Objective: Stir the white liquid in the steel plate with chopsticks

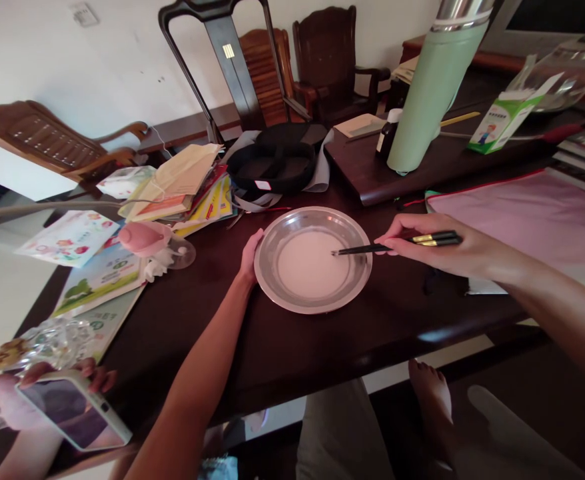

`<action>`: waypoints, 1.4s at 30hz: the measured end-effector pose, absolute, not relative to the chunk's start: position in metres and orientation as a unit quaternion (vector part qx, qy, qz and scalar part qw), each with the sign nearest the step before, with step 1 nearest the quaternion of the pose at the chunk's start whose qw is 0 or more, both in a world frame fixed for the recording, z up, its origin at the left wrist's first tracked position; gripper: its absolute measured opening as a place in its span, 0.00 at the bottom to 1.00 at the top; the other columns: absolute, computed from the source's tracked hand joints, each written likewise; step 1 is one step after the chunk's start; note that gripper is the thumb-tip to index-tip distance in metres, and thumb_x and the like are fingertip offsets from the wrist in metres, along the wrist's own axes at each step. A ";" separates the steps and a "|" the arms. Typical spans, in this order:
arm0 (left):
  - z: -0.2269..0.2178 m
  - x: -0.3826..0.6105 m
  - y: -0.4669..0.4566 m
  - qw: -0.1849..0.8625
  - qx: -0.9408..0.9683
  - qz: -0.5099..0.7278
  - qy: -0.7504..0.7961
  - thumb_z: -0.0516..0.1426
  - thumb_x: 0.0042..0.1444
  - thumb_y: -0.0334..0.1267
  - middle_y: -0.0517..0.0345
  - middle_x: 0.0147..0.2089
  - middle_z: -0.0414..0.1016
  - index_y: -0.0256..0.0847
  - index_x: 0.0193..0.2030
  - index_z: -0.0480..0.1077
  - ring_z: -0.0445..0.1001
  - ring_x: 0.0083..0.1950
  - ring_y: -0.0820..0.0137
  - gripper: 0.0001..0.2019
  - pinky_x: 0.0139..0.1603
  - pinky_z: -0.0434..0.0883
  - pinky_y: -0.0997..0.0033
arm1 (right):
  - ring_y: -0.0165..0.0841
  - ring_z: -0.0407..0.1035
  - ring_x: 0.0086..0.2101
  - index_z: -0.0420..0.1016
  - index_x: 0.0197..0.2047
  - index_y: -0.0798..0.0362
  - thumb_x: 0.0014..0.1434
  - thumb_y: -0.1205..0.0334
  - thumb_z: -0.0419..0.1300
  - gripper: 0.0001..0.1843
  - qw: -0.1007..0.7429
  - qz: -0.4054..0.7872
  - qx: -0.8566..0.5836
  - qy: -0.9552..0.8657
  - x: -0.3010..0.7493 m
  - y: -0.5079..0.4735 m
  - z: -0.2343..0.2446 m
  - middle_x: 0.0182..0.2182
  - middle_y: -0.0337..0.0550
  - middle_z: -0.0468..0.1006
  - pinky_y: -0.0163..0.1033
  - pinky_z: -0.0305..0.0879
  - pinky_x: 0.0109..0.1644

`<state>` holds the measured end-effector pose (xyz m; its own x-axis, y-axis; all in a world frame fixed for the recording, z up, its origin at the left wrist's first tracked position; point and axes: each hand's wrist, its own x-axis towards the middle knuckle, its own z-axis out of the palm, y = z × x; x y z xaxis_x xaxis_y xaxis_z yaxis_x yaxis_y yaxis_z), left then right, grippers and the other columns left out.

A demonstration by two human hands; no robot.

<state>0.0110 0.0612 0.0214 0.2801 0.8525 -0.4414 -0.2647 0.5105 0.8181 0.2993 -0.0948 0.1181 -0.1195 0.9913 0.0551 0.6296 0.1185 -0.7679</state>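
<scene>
A round metal plate [272, 240] holding a pale white liquid sits on the dark wooden table [282, 347]. My left hand [250, 257] grips the plate's left rim, fingers curled against it. My right hand [437, 250] is closed on a pair of black chopsticks [397, 245] with gold ends. Their tips point left and reach over the liquid at the plate's right side.
A tall green flask [430, 93] and a small box [507, 117] stand on a raised board behind. A pile of books and papers [182, 187], a pink object [145, 239] and a black strap [275, 163] lie at left. Another person's hand holds a phone [72, 410] at lower left.
</scene>
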 end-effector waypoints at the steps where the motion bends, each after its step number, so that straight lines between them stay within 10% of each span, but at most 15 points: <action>1: 0.021 0.011 0.061 0.735 0.316 0.381 0.464 0.49 0.61 0.44 0.53 0.26 0.78 0.39 0.30 0.75 0.80 0.36 0.60 0.18 0.41 0.76 0.61 | 0.34 0.68 0.31 0.75 0.33 0.49 0.60 0.49 0.59 0.13 0.290 0.310 -0.593 -0.685 0.301 -0.098 0.123 0.30 0.41 0.77 0.41 0.59 0.33; 17: 0.015 0.009 0.065 0.727 0.327 0.395 0.457 0.53 0.59 0.45 0.56 0.24 0.77 0.39 0.27 0.74 0.79 0.31 0.61 0.16 0.37 0.77 0.63 | 0.30 0.68 0.32 0.74 0.38 0.52 0.63 0.55 0.56 0.11 0.369 0.293 -0.521 -0.712 0.256 -0.076 0.078 0.31 0.40 0.77 0.37 0.62 0.36; 31: 0.016 0.009 0.064 0.733 0.322 0.391 0.455 0.50 0.61 0.44 0.54 0.27 0.79 0.37 0.30 0.76 0.79 0.31 0.63 0.18 0.38 0.76 0.64 | 0.32 0.69 0.29 0.75 0.32 0.50 0.60 0.51 0.59 0.12 0.267 0.350 -0.577 -0.688 0.301 -0.104 0.123 0.27 0.40 0.77 0.39 0.59 0.29; 42: 0.012 0.008 0.066 0.714 0.343 0.399 0.462 0.53 0.59 0.45 0.57 0.22 0.75 0.39 0.26 0.73 0.79 0.31 0.63 0.16 0.36 0.76 0.66 | 0.30 0.69 0.33 0.74 0.38 0.52 0.64 0.55 0.55 0.11 0.375 0.309 -0.494 -0.720 0.250 -0.081 0.073 0.32 0.40 0.77 0.36 0.63 0.37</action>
